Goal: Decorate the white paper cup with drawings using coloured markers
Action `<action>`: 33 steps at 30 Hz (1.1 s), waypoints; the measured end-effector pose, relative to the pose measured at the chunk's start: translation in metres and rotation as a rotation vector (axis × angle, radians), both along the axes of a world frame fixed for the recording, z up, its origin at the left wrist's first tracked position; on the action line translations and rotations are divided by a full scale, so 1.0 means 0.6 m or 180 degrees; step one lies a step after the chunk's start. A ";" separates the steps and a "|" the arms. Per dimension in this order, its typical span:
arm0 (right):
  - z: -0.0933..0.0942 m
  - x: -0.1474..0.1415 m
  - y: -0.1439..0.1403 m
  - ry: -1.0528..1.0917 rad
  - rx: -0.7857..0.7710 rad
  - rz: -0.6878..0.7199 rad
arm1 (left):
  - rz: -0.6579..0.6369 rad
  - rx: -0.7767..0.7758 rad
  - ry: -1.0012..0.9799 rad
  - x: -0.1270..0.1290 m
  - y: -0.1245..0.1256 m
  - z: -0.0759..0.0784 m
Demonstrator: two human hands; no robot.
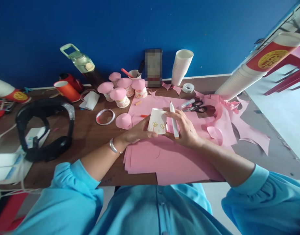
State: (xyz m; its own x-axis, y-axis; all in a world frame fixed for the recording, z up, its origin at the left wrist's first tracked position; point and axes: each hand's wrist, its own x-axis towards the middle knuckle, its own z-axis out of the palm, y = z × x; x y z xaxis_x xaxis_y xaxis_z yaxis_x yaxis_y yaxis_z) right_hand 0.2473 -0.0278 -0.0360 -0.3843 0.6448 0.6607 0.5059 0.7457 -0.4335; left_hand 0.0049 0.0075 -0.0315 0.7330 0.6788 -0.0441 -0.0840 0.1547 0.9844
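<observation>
My left hand [137, 130] holds a white paper cup [157, 121] upside down above a stack of pink paper sheets [164, 156]. Small yellow flower drawings show on the cup's side. My right hand [186, 129] touches the cup's right side and grips a white marker [173, 120], which points up and away from me. A silver bracelet [113, 145] sits on my left wrist.
Several pink-topped cups [120, 89] stand behind, with a pink paper disc [123, 120], tape rolls [105, 116] [188, 87], scissors [197, 106], a cup stack [181, 67], pink scraps [225, 120], a long cup stack [252, 70], a bottle [81, 62] and a black headset [46, 127] at left.
</observation>
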 end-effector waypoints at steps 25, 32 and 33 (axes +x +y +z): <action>-0.015 -0.003 -0.005 0.0106 -0.0498 -0.0137 | 0.2095 0.3046 0.1156 0.017 -0.007 -0.016; -0.014 -0.002 -0.008 0.0073 -0.0645 -0.0205 | 0.2230 0.3344 0.1349 0.016 -0.006 -0.017; -0.014 -0.001 -0.008 0.0075 -0.0632 -0.0215 | 0.2241 0.3381 0.1327 0.016 -0.006 -0.018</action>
